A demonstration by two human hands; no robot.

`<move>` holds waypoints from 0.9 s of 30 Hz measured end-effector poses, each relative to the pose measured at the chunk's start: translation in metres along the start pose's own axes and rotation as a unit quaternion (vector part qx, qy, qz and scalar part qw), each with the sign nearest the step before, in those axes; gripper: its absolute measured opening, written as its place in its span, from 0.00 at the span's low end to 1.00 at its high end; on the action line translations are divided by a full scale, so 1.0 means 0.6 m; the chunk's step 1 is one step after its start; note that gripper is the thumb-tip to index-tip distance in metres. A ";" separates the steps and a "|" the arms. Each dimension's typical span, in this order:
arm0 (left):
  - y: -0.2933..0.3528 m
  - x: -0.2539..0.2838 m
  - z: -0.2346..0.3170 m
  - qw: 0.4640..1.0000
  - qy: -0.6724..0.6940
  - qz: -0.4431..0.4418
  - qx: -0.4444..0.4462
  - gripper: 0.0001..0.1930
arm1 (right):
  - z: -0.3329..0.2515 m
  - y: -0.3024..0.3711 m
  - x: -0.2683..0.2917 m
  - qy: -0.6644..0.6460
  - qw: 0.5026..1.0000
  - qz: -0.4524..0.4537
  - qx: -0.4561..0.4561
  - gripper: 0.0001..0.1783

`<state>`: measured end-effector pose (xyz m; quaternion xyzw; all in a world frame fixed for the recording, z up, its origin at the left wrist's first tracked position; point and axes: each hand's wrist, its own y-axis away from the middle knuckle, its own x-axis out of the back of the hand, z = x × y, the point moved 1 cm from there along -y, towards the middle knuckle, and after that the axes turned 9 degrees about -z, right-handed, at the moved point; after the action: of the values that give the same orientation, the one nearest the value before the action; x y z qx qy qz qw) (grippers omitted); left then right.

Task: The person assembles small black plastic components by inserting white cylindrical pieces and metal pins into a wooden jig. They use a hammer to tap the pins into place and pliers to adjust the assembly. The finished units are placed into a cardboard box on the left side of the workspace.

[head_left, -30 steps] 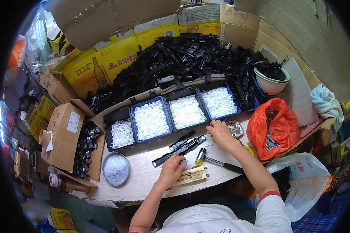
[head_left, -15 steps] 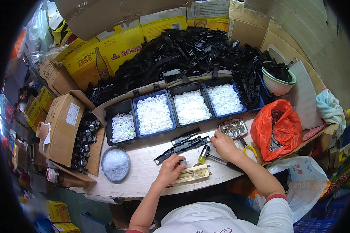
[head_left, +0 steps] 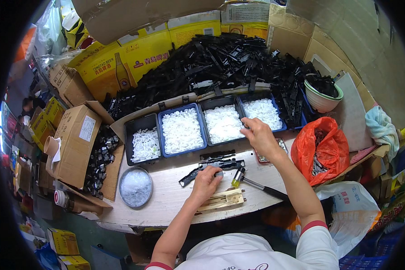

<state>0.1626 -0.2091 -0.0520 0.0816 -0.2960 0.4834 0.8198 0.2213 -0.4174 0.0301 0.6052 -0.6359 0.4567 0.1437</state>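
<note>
My left hand [head_left: 205, 183] is closed over a small grey piece [head_left: 218, 174], mostly hidden by the fingers. It hovers by long black plastic strips [head_left: 231, 164] and just above a pale wooden block fixture [head_left: 227, 198]. My right hand [head_left: 261, 137] reaches to the right edge of a black bin [head_left: 221, 142] of small white plastic parts; its thumb and forefinger are apart, with nothing visible between them. A hammer [head_left: 256, 183] with a yellow-and-metal head and a black handle lies beneath my right forearm.
More bins of white parts stand alongside, backed by a heap of black plastic parts [head_left: 202, 63]. A round dish [head_left: 135, 204] of translucent bits sits at left, near a cardboard box [head_left: 74, 148]. At right are a red plastic bag [head_left: 310, 166], a partly covered pin tray [head_left: 282, 145] and a bowl [head_left: 323, 103].
My right hand has moved up from the pin tray to the bins of white parts. My left hand has shifted slightly up and right, still around the small grey piece.
</note>
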 end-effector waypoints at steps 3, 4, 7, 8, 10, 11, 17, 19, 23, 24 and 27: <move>0.010 0.014 -0.005 0.999 0.008 0.034 0.002 0.10 | 0.003 0.028 -0.004 0.041 0.990 -0.131 -0.041 0.07; 0.017 0.018 -0.007 0.999 0.034 0.041 0.011 0.10 | 0.008 0.050 -0.012 0.081 0.979 -0.185 -0.039 0.06; 0.042 0.025 -0.009 0.990 0.124 0.065 0.033 0.10 | 0.019 0.114 -0.041 0.103 0.961 -0.245 -0.077 0.06; 0.049 0.029 -0.004 0.986 0.138 0.077 0.047 0.09 | 0.023 0.128 -0.048 0.093 0.959 -0.248 -0.097 0.06; 0.066 0.040 0.007 0.978 0.167 0.102 0.075 0.09 | 0.032 0.143 -0.056 0.084 0.960 -0.241 -0.117 0.06; 0.073 0.045 -0.004 0.983 0.118 0.125 0.059 0.09 | 0.033 0.143 -0.059 0.080 0.961 -0.237 -0.121 0.07; 0.097 0.052 -0.046 0.979 0.071 0.162 0.105 0.10 | 0.038 0.143 -0.066 0.042 0.974 -0.194 -0.106 0.08; 0.082 0.051 -0.050 0.981 0.053 0.164 0.094 0.10 | 0.038 0.143 -0.060 0.013 0.971 -0.201 -0.128 0.07; 0.053 0.063 -0.041 0.980 0.087 0.159 0.079 0.09 | 0.052 0.149 -0.049 0.022 0.972 -0.194 -0.134 0.06; 0.051 0.067 -0.038 0.984 0.053 0.167 0.041 0.09 | 0.055 0.139 -0.040 0.032 0.973 -0.190 -0.129 0.06; 0.067 0.073 -0.049 0.971 0.149 0.168 0.078 0.09 | 0.049 0.089 -0.022 -0.086 0.963 -0.164 -0.195 0.06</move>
<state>0.1562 -0.1431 -0.0573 0.0214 -0.1410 0.6425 0.7529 0.1872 -0.4390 -0.0171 0.6984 -0.6147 0.2408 0.2764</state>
